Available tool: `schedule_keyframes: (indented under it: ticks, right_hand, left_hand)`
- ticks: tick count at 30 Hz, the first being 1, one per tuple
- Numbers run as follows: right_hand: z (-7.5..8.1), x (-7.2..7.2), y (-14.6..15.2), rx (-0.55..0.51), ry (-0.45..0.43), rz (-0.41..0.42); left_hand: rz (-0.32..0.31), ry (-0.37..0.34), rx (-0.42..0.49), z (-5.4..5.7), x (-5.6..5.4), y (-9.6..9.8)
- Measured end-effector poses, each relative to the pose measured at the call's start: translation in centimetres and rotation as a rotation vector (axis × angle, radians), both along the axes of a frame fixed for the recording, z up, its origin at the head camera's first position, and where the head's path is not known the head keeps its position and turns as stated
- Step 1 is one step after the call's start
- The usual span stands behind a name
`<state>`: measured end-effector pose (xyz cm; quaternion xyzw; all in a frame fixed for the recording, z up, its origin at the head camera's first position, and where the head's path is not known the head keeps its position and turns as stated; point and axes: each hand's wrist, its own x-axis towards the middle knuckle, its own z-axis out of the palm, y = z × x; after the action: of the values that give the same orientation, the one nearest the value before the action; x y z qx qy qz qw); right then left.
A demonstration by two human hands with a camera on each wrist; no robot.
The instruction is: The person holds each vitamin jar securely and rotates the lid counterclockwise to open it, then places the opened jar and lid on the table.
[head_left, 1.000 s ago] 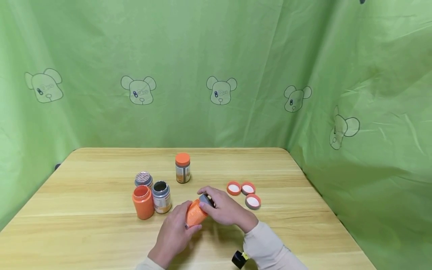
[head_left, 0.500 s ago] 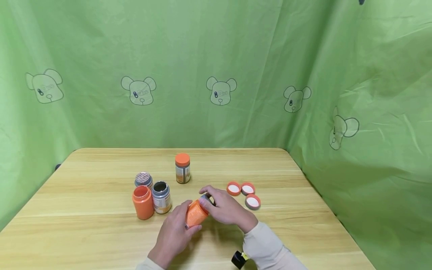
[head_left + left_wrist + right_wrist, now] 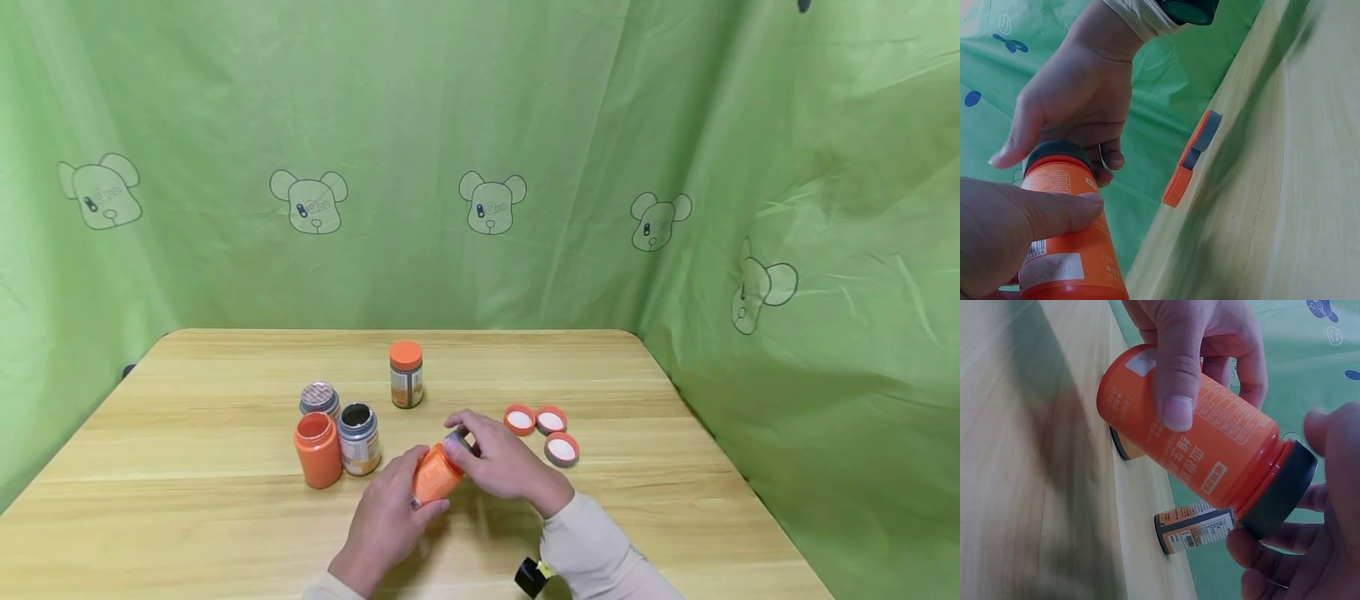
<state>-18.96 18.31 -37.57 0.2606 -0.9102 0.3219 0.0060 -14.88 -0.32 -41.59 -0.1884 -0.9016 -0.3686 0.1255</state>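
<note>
An orange plastic bottle (image 3: 437,475) is tilted above the table, its dark grey cap (image 3: 1280,490) towards the right. My left hand (image 3: 390,508) grips the bottle's body; the thumb lies across the printed label in the left wrist view. My right hand (image 3: 502,458) holds the cap, fingers curled about its rim. In the right wrist view, fingertips touch the cap's lower edge and the thumb appears slightly apart from it. The cap sits at the bottle's mouth; whether it is loose, I cannot tell.
Left of my hands stand an open orange jar (image 3: 320,458), an open grey jar (image 3: 361,446) and a grey jar with patterned foil (image 3: 319,397). An orange-lidded jar (image 3: 407,379) stands farther back. Three lids, one a red-orange lid (image 3: 519,419), lie upturned on the table (image 3: 660,500).
My right hand has shifted slightly around the cap, so less of the grey shows in the head view. The left hand and bottle stay almost where they were.
</note>
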Motion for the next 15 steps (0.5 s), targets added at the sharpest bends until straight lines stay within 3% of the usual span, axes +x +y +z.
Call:
schedule_keyframes:
  ticks: [8,15]
  right_hand:
    - [0.05,0.12,0.24,-0.018,0.000,0.057]
    - [-0.20,0.06,0.15,-0.013,0.007,-0.034]
  left_hand:
    - [-0.004,0.010,-0.010,-0.07,-0.05,-0.05]
    - [-0.004,0.015,-0.004,-0.09,-0.07,-0.01]
